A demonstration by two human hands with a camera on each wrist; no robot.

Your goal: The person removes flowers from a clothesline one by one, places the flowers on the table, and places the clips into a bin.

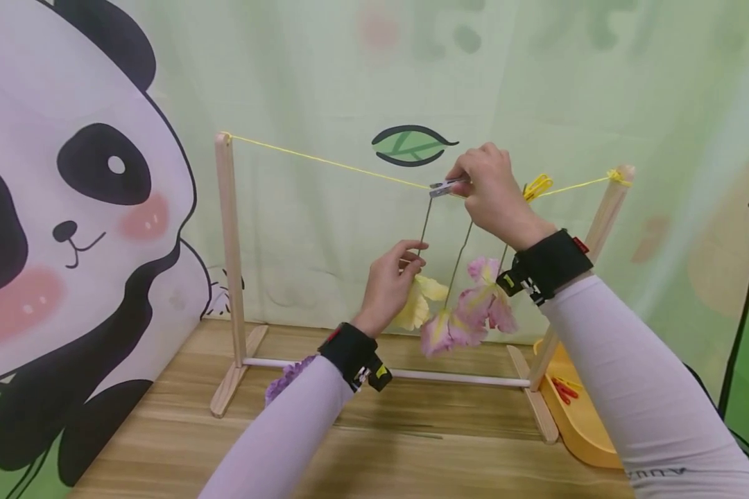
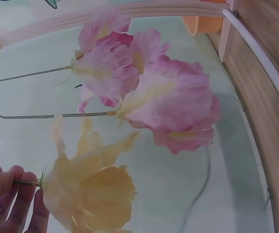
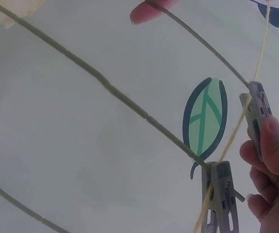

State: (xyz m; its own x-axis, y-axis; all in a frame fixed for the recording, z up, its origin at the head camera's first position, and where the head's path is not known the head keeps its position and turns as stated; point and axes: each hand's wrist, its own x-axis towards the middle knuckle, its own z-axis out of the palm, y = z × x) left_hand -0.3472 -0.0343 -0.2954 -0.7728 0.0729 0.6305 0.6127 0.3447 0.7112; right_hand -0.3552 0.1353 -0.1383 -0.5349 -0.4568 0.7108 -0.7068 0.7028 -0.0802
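Observation:
My right hand (image 1: 489,197) pinches a grey clothespin (image 1: 440,188) at the yellow string (image 1: 324,161); in the right wrist view its jaws are on the string at the top of a thin stem (image 3: 212,48). Below, my left hand (image 1: 390,281) holds that stem between thumb and fingers, just above a pale yellow flower (image 2: 93,189) hanging head down. Beside it hang two pink flowers (image 2: 173,104) on stems. A second grey clothespin (image 3: 222,199) grips one stem at the string, and a yellow clothespin (image 1: 538,187) sits further right.
Two wooden posts (image 1: 232,242) hold the string, joined low by a white rod (image 1: 462,378). A purple flower (image 1: 287,378) lies near the left post, partly behind my left forearm. At the right, an orange tray (image 1: 589,433) contains red and yellow clothespins (image 1: 564,390).

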